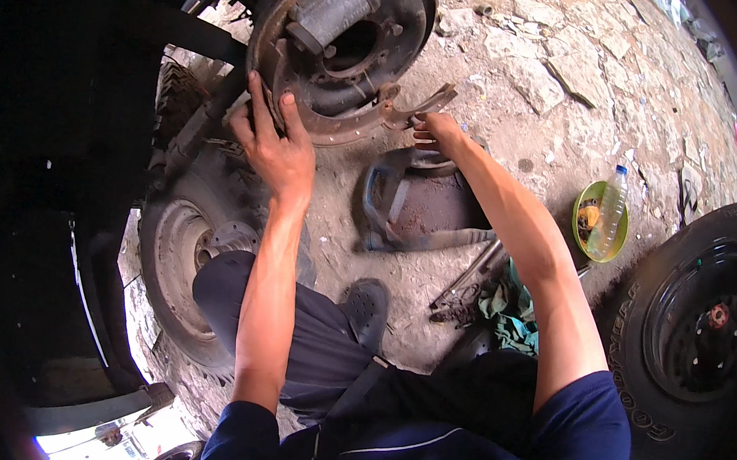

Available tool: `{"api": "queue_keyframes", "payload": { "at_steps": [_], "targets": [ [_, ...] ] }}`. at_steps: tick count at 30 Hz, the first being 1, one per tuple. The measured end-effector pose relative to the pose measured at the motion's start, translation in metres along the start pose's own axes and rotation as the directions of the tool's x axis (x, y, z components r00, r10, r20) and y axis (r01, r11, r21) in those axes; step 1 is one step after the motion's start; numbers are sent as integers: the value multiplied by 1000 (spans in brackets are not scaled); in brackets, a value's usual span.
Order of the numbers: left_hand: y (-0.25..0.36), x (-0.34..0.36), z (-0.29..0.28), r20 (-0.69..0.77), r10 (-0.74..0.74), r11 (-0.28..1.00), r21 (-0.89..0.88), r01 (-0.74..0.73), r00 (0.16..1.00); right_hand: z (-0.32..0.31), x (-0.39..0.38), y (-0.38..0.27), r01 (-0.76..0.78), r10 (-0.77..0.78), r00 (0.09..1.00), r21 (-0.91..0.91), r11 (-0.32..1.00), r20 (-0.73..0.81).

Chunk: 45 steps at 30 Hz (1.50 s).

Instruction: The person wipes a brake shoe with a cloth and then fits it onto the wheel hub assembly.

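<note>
A rusty curved brake shoe [340,130] lies along the lower edge of a round drum-brake assembly [408,32] at the top. My left hand [279,159] is at the shoe's left part, its thumb and fingers on either side of the metal edge. My right hand [442,135] has its fingers curled at the shoe's right end, beside a forked metal tip [438,99]. The palm side of that hand is partly hidden. A grey cylindrical part [334,18] sits on the brake assembly above my left hand.
Below my right hand stands a cut-open plastic container [459,241] with dark reddish contents. A green bowl [621,242] holds small parts and a plastic bottle [610,208]. Tyres [161,290] stand left and right [636,369]. Tools [470,277] and a green rag [510,308] lie nearby.
</note>
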<state>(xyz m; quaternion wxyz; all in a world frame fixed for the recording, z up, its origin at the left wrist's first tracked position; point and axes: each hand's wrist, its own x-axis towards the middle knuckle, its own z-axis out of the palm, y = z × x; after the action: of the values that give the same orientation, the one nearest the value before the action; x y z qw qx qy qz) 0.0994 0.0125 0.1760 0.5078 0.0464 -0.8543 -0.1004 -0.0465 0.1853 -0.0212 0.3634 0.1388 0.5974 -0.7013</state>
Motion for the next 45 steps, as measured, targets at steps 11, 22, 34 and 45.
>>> {"api": "queue_keyframes", "payload": {
  "at_steps": [11,22,34,45],
  "targets": [
    [-1,-2,1,-10,21,1000,-16,-21,1000,-64,-52,-7,40,-30,997,-153,987,64],
    [-8,5,-6,-37,61,998,-5,-61,997,-302,-141,-51,-325,-94,873,-715,618,-478],
    [5,1,-4,-10,-5,1000,-17,5,1000,-321,-175,83,-409,-301,877,-910,-63,-374],
    [-1,2,-4,6,-40,999,-17,40,999,-324,-195,87,-270,-551,799,-962,31,-242]
  ]
}}
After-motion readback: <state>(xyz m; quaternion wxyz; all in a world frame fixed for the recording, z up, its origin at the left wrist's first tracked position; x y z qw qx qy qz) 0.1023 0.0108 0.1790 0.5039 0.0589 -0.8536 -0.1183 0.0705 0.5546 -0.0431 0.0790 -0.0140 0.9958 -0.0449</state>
